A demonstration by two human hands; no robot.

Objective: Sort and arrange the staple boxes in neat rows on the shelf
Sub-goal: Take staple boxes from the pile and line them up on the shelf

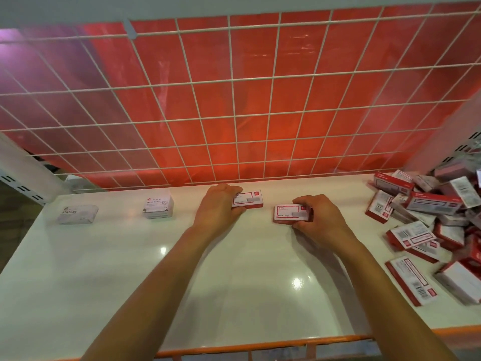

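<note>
Four small boxes lie spaced along the back of a glossy white shelf [125,277], in front of a white wire grid [234,118] with red sheeting behind it. Farthest left is a white staples box [77,214], lying flat and well apart from the others. Next comes a white paper clips box [158,207], standing a little taller. Right of centre, the left hand [218,205] curls its fingers and thumb round the left end of a red-and-white staple box [249,199], which rests flat on the shelf close to the grid. Just beside it, the right hand [318,217] grips the right end of a second red-and-white staple box [289,214] the same way; this one lies slightly nearer the front, so the pair is not level. The small print on both is too blurred to read, so they may or may not be the same size. At the far right, a loose heap of staple boxes [429,222] lies jumbled, some close to the front edge. The row could go crooked if the second box is set down as it lies, and tugging boxes from the heap could send its outer ones sliding off the shelf.
</note>
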